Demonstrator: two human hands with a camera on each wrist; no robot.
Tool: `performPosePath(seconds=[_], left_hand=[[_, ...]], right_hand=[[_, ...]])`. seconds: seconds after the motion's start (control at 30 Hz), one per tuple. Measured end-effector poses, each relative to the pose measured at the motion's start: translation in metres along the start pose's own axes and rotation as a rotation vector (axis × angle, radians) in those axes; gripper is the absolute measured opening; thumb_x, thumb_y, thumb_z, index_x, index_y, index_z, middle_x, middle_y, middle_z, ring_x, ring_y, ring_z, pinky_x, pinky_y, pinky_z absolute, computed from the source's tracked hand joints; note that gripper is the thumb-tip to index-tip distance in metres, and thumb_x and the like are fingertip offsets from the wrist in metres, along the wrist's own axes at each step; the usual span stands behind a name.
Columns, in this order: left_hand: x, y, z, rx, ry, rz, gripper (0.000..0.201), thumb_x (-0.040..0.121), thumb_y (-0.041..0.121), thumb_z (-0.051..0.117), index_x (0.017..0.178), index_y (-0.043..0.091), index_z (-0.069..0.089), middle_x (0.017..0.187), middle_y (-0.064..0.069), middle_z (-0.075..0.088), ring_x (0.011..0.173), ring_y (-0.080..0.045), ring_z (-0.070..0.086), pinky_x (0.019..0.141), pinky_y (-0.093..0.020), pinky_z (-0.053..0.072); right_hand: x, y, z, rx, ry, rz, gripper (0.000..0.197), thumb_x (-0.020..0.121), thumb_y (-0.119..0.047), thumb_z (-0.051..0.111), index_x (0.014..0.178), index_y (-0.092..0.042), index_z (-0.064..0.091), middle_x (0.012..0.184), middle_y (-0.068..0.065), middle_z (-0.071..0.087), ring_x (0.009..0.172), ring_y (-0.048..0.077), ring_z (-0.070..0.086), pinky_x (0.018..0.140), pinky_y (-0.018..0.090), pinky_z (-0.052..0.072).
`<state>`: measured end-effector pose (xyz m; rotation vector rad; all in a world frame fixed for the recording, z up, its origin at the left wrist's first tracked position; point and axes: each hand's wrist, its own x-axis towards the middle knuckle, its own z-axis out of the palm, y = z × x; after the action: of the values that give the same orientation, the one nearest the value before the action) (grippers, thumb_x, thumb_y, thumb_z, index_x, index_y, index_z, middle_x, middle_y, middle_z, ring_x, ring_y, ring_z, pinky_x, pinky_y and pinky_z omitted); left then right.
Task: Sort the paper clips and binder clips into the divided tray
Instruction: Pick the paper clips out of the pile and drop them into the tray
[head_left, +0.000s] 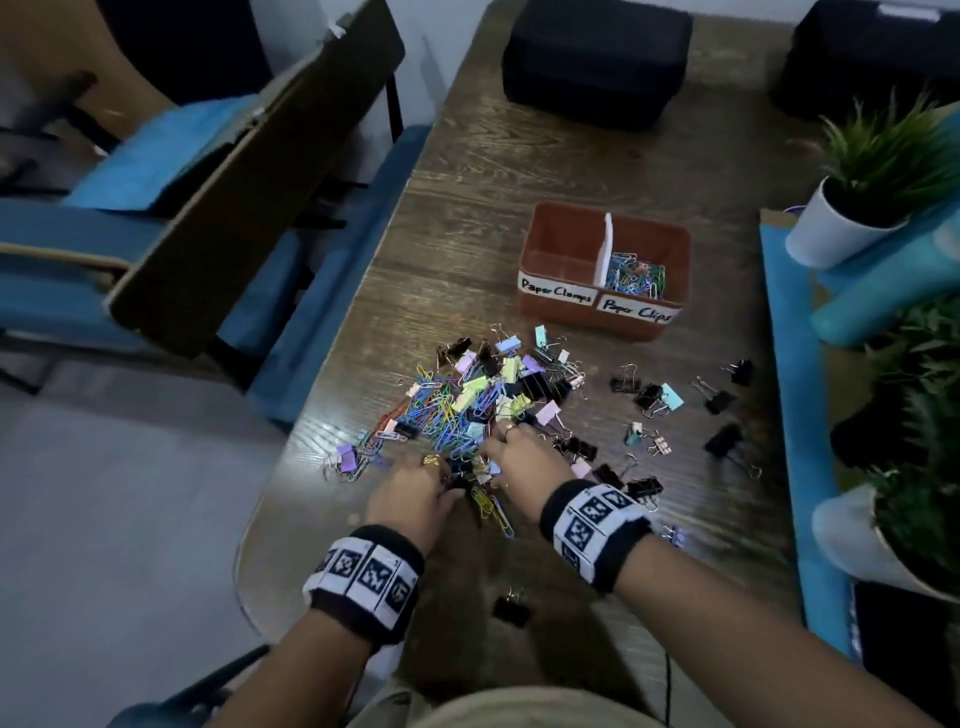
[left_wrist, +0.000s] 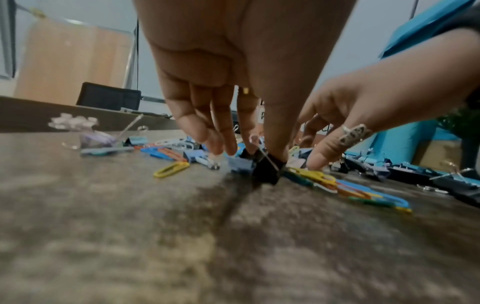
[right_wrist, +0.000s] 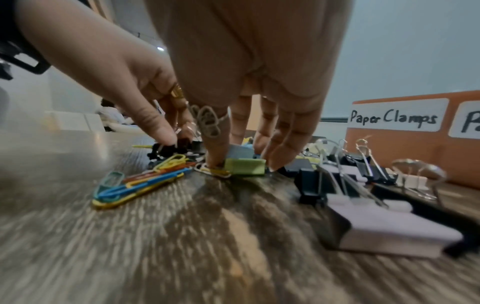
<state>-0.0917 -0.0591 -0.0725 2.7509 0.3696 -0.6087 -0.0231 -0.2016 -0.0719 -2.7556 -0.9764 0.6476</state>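
A mixed pile of coloured paper clips and binder clips lies on the wooden table. My left hand reaches into the pile's near edge; in the left wrist view its thumb and forefinger pinch a black binder clip. My right hand is just to its right. Its thumb and fingers close on the ends of a green binder clip. The thumb also rests on a paper clip. The orange divided tray stands beyond, with paper clips in its right compartment.
Loose binder clips lie scattered right of the pile, and one black clip sits near the table's front edge. Potted plants and a blue mat line the right side. Black cases stand at the back, chairs on the left.
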Motion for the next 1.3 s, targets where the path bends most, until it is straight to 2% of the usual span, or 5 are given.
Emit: performPosePath(seconds=[0.37, 0.7, 0.83, 0.93, 1.3], left_hand=[[0.003, 0.01, 0.013, -0.014, -0.032, 0.042, 0.034, 0.095, 0.036, 0.047, 0.107, 0.011, 0.067, 0.116, -0.005, 0.058, 0.102, -0.023, 0.062, 0.089, -0.033, 0.049], [-0.006, 0.001, 0.018, -0.218, 0.058, 0.049, 0.023, 0.095, 0.02, 0.049, 0.11, 0.011, 0.065, 0.112, -0.006, 0.066, 0.105, -0.018, 0.062, 0.091, -0.025, 0.047], [-0.015, -0.001, 0.015, -0.294, 0.102, 0.061, 0.021, 0.096, 0.012, 0.047, 0.105, 0.009, 0.065, 0.107, -0.008, 0.068, 0.102, -0.018, 0.064, 0.083, -0.017, 0.043], [-0.025, -0.005, 0.011, -0.322, 0.15, 0.053, 0.019, 0.093, 0.018, 0.053, 0.097, 0.006, 0.067, 0.099, -0.011, 0.069, 0.093, -0.026, 0.065, 0.078, -0.025, 0.045], [-0.041, -0.053, 0.02, -0.27, 0.229, -0.058, 0.014, 0.089, 0.019, 0.058, 0.092, 0.008, 0.067, 0.089, -0.011, 0.069, 0.084, -0.028, 0.066, 0.074, -0.039, 0.054]], right_hand=[[-0.038, 0.029, 0.013, 0.246, 0.152, 0.093, 0.035, 0.085, 0.002, 0.055, 0.118, -0.009, 0.057, 0.132, 0.006, 0.035, 0.111, 0.021, 0.053, 0.1, 0.028, 0.043], [-0.093, 0.074, 0.027, 0.469, 0.606, 0.209, 0.03, 0.071, 0.014, 0.068, 0.096, -0.003, 0.07, 0.115, 0.009, 0.056, 0.1, 0.016, 0.055, 0.088, -0.008, 0.029], [-0.096, 0.082, 0.031, 0.335, 0.377, 0.247, 0.031, 0.075, 0.008, 0.064, 0.1, -0.009, 0.07, 0.115, 0.006, 0.06, 0.104, 0.024, 0.059, 0.091, 0.014, 0.04], [-0.097, 0.075, 0.023, 0.082, 0.138, 0.306, 0.027, 0.086, -0.022, 0.062, 0.112, -0.017, 0.065, 0.127, 0.001, 0.05, 0.124, 0.022, 0.041, 0.102, 0.035, 0.04], [-0.04, 0.008, -0.001, 0.199, 0.068, 0.076, 0.028, 0.09, -0.024, 0.057, 0.117, -0.014, 0.057, 0.122, 0.005, 0.054, 0.114, 0.022, 0.052, 0.096, 0.04, 0.047]])
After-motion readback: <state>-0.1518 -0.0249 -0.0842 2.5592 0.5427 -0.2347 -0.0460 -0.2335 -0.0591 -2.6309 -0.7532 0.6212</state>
